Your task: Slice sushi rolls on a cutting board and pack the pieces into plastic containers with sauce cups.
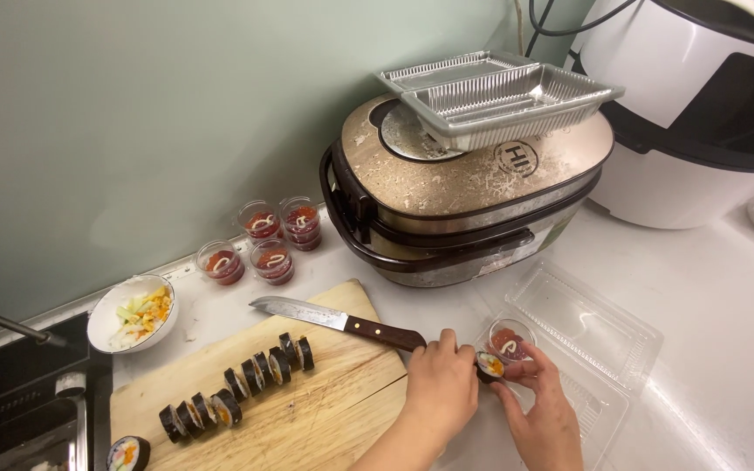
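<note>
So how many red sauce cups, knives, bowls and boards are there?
Sauce cups: 5
Knives: 1
Bowls: 1
Boards: 1
Total: 8

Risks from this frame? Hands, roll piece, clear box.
1. The left hand and right hand pinch one roll piece at the clear box edge; the filling may spill.
2. The sauce cup sits right beside it and may tip.
3. The knife lies near the left hand, its blade bare.
</note>
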